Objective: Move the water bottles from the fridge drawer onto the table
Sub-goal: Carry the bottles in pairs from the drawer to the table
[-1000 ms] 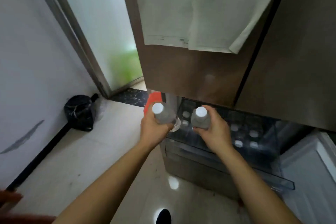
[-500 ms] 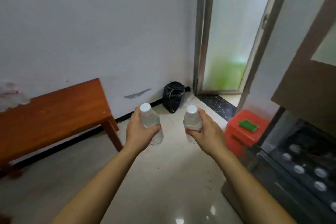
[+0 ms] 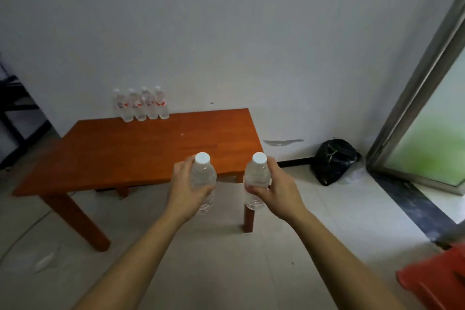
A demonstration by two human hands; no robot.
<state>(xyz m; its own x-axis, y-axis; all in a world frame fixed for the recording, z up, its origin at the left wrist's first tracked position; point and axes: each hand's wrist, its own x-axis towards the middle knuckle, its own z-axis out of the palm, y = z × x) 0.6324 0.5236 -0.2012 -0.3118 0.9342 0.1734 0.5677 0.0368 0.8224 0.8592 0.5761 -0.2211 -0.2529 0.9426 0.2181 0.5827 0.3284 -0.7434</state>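
Gripping the left bottle [image 3: 203, 176], the left hand [image 3: 187, 187] had its fingers curled round the body; the right hand [image 3: 276, 191] clasped the right bottle [image 3: 257, 175] likewise. Both bottles were upright, in the air at the near edge of the table [image 3: 120, 156]. Recommended: set each base flat on bare wood, releasing only once steady, clear of the row of 4 bottles [image 3: 141, 106] at the wall. A black bag [image 3: 333, 160] lay by the door frame [image 3: 412, 98]; a red stool [image 3: 434, 283] stood at the right.
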